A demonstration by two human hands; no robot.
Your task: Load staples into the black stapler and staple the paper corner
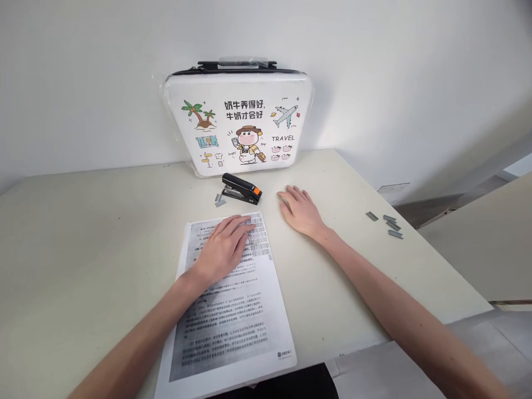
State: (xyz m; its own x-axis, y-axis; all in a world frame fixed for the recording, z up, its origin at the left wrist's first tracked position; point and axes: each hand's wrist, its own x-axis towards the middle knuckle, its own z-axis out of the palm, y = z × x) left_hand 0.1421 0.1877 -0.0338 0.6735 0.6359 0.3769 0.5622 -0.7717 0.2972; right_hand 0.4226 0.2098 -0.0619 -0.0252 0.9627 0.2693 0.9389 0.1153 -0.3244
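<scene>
My left hand lies open and flat on a printed sheet of paper, its fingertips over the upper right corner. Rows of short thin marks that look like staples cover that corner, partly under the fingers. My right hand rests on the table with its fingers apart, holding nothing. Between the hands and the white case, just left of my right hand, stands a black stapler with an orange button. A few grey staple strips lie by its left end. Whether the paper is one sheet or a stack, I cannot tell.
A white cartoon-printed case with a black handle leans against the wall at the back of the pale table. Several more staple strips lie near the table's right edge. Below the front edge something black shows.
</scene>
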